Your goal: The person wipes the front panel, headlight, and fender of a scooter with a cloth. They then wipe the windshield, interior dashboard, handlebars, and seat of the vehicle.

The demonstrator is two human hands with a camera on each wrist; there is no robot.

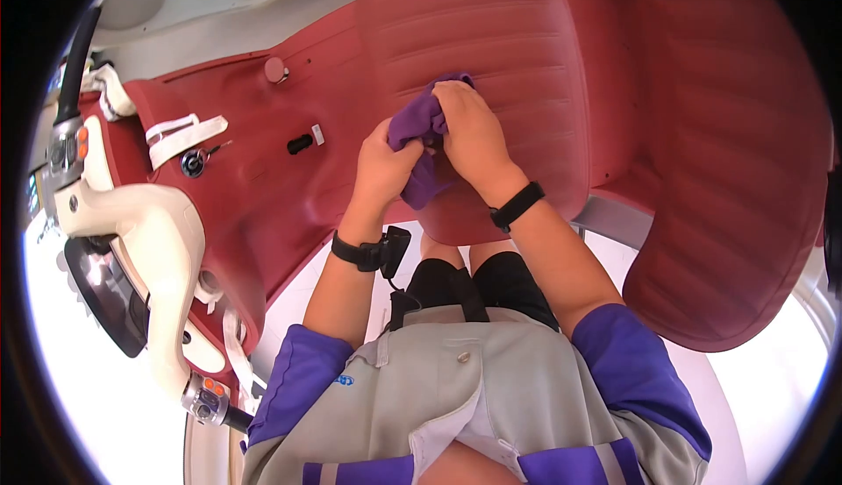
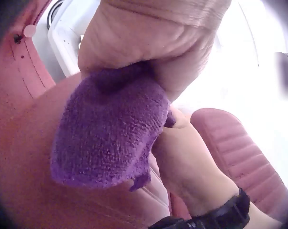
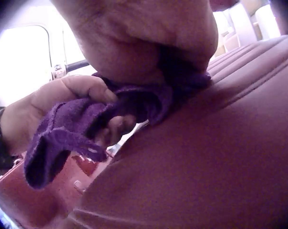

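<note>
A purple cloth (image 1: pixel 423 143) is bunched between both hands over the red ribbed scooter seat (image 1: pixel 491 38). My left hand (image 1: pixel 383 165) grips the cloth's near part, thumb curled over it. My right hand (image 1: pixel 469 130) grips the far part against the seat. In the left wrist view the purple cloth (image 2: pixel 105 133) hangs from the left hand (image 2: pixel 148 38), with the right hand's wrist (image 2: pixel 191 171) beside it. In the right wrist view the cloth (image 3: pixel 86 129) runs from the right hand (image 3: pixel 148 38) to the left hand (image 3: pixel 53 105), above the seat (image 3: pixel 210 157).
A cream handlebar with a dark mirror (image 1: pixel 110 288) stands at the left. The red leg shield (image 1: pixel 237 160) carries a key lock (image 1: pixel 193 162) and a black hook (image 1: pixel 300 144). A second red seat section (image 1: pixel 737 160) lies at the right. White floor lies below.
</note>
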